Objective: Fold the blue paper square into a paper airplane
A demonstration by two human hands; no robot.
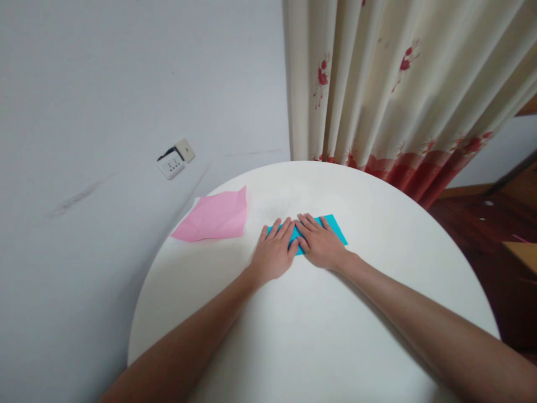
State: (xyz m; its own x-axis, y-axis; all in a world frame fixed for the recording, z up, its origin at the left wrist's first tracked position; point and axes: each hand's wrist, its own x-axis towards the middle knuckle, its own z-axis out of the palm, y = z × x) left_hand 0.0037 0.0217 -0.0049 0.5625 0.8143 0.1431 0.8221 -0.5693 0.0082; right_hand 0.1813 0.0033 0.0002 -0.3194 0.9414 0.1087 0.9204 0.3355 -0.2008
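A narrow blue sheet of paper [337,228], its shape a long strip, lies flat on the white round table [293,330]. My left hand [273,251] rests palm down over its left part, fingers stretched out. Over the middle and right part, my right hand [319,243] presses flat with its fingers spread. The two thumbs nearly meet above the paper. Both hands cover much of the sheet, so only its right end, a middle patch and slivers along the far edge show. Whether it is folded underneath I cannot tell.
Pink paper [216,215] with a lifted corner lies at the table's left edge, white paper peeking out beneath it. A wall with a socket [171,163] stands close on the left. Behind the table hangs a cream and red curtain [377,84].
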